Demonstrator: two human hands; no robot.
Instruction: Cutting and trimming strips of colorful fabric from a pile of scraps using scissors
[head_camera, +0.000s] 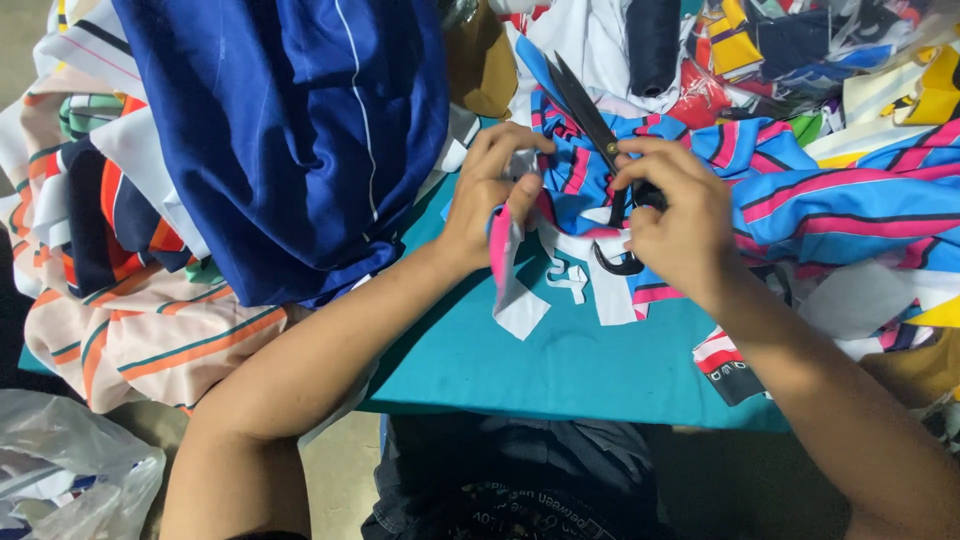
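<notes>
Teal table (560, 370), left hand (490, 195) pinching striped cloth (800, 195), right hand (675, 225) gripping black scissors (595, 125), blue fabric (290, 140) beside.

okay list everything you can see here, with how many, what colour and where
scissors: one, black, centre, in the right hand
striped cloth: one, blue, pink and black, centre to right
white cloth scraps: several, on the table below the hands
table: one, teal, centre
navy cloth: one, upper left
orange-striped cloth: one, cream, left
mixed cloth pile: many colours, top right
plastic bag: one, clear, bottom left
left hand: gripping cloth
right hand: on scissors
</notes>
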